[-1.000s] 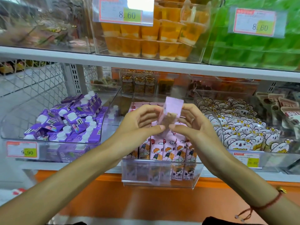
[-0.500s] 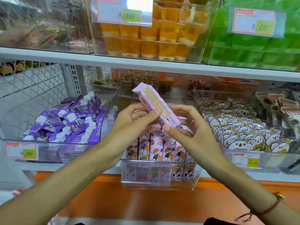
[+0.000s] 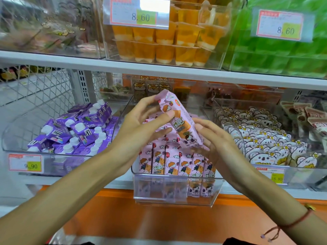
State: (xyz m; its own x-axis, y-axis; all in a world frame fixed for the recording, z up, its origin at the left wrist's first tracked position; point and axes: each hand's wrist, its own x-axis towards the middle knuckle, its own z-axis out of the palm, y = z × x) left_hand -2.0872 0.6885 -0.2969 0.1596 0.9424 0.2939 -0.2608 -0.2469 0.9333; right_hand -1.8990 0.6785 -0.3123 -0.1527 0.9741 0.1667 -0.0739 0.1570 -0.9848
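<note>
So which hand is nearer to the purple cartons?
Left. The left hand grips the pink packet just right of the purple cartons; the right hand holds the packet's lower end, farther right.

Counted at the shelves: two hands, one lifted packet, four price tags.

One pink packet [image 3: 182, 121] is held by two hands, the left hand [image 3: 139, 131] and the right hand [image 3: 217, 144]. Four price tags are seen: two marked 8.60 [image 3: 139, 13] [image 3: 281, 25], one marked 9.90 [image 3: 25, 162] and one marked 16.80 [image 3: 273, 175]. About six boxed packets [image 3: 170, 163] are shown in the front row of the middle bin [image 3: 177, 198]. The purple cartons [image 3: 76, 131] and koala packets [image 3: 265, 142] are heaped too thickly to be counted.
</note>
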